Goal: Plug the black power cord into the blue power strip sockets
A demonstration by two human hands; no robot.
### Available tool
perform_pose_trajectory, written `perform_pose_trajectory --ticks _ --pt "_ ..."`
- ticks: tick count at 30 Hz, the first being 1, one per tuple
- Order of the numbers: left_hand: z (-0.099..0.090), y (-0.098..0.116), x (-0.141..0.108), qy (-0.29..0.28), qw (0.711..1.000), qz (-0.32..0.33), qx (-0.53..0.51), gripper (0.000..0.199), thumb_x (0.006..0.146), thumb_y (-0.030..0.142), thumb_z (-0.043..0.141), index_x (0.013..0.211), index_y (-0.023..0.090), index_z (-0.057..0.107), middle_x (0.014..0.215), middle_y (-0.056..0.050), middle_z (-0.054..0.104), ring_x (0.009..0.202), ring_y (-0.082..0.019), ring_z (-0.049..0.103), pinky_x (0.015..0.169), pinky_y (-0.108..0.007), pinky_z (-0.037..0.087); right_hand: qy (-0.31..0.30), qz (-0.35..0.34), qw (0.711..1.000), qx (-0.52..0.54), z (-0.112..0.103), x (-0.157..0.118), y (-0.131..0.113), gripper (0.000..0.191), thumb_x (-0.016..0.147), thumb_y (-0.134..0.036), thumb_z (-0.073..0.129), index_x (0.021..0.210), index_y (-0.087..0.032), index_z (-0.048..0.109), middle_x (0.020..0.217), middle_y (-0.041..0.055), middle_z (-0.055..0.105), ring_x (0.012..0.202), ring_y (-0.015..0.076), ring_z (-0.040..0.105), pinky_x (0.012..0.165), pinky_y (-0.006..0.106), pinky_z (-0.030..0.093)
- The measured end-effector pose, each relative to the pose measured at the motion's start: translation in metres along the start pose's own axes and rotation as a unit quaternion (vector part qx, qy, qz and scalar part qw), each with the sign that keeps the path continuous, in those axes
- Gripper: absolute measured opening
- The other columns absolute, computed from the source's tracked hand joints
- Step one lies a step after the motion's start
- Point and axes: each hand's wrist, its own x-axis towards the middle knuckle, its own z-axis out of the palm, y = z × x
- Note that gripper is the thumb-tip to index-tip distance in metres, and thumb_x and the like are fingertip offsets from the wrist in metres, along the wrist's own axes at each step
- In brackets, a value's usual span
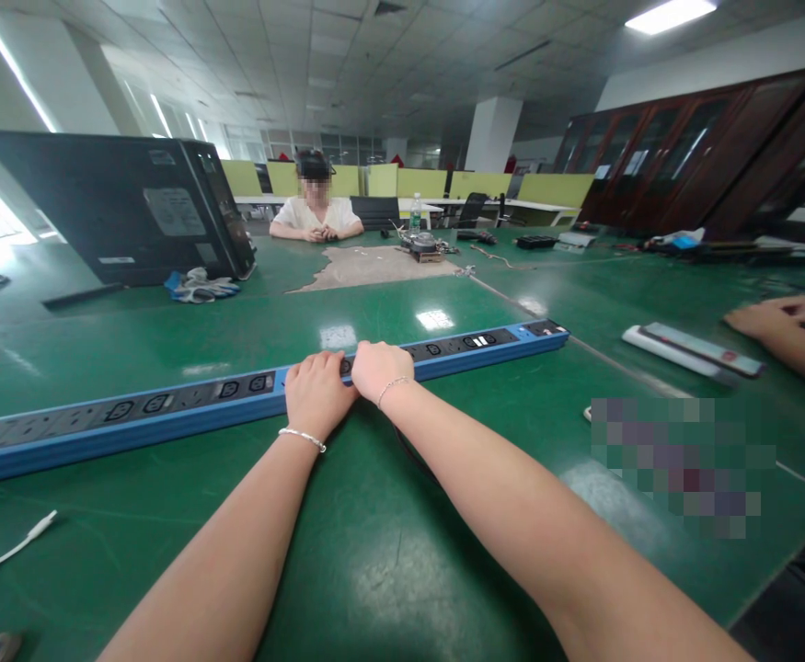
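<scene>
A long blue power strip (195, 405) with black sockets lies slantwise across the green table (388, 561), running from the left edge to right of centre. My left hand (320, 393) rests over the middle of the strip, its fingers wrapped over the top. Right beside it, touching, my right hand (381, 368) is closed at the strip, with its fingertips mostly hidden behind the hand. A thin dark cable passes under my right forearm.
A black computer case (146, 207) and gloves (201, 286) stand back left. A person (316, 207) sits opposite. At right are another person's hands (767, 317), a white-edged device (692, 349) and a blurred item (678, 460). A white cable (19, 547) lies front left.
</scene>
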Motion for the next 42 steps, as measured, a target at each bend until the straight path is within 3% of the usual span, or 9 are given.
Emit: perform_pose_trajectory --ticks 10,21,37,42 --pt "0.004 -0.002 0.000 0.003 1.000 0.006 0.011 0.044 0.078 0.044 0.046 0.114 0.021 0.058 0.116 -0.009 0.063 0.111 -0.026 0.052 0.093 -0.039 0.034 -0.038 0.021 0.999 0.028 -0.003 0.005 0.000 0.030 0.081 -0.026 0.044 0.099 -0.018 0.067 0.099 0.0143 0.069 0.092 0.0228 0.066 0.076 0.032 0.049" --pt "0.003 -0.002 -0.001 0.002 1.000 0.011 0.010 0.046 0.078 0.049 0.047 0.112 0.021 0.058 0.116 -0.009 0.062 0.111 -0.027 0.052 0.092 -0.039 0.034 -0.084 0.014 0.996 0.029 -0.008 0.014 0.000 0.033 0.078 -0.028 0.052 0.103 -0.013 0.068 0.104 0.0175 0.067 0.098 0.0220 0.064 0.081 0.030 0.048" --pt "0.001 -0.001 0.000 0.006 1.000 0.002 0.000 0.044 0.079 0.041 0.046 0.115 0.019 0.058 0.118 -0.009 0.062 0.111 -0.026 0.052 0.094 -0.040 0.034 -0.045 0.018 0.998 0.035 -0.003 0.003 0.002 0.031 0.082 -0.028 0.043 0.100 -0.019 0.066 0.099 0.0132 0.068 0.092 0.0231 0.065 0.076 0.033 0.049" --pt "0.002 -0.002 0.000 0.005 1.000 0.005 -0.004 0.046 0.078 0.043 0.047 0.115 0.019 0.058 0.116 -0.009 0.062 0.111 -0.027 0.052 0.093 -0.040 0.034 -0.073 0.018 0.997 0.029 -0.008 0.006 0.000 0.032 0.079 -0.027 0.045 0.100 -0.018 0.068 0.101 0.0140 0.068 0.093 0.0240 0.065 0.076 0.034 0.049"
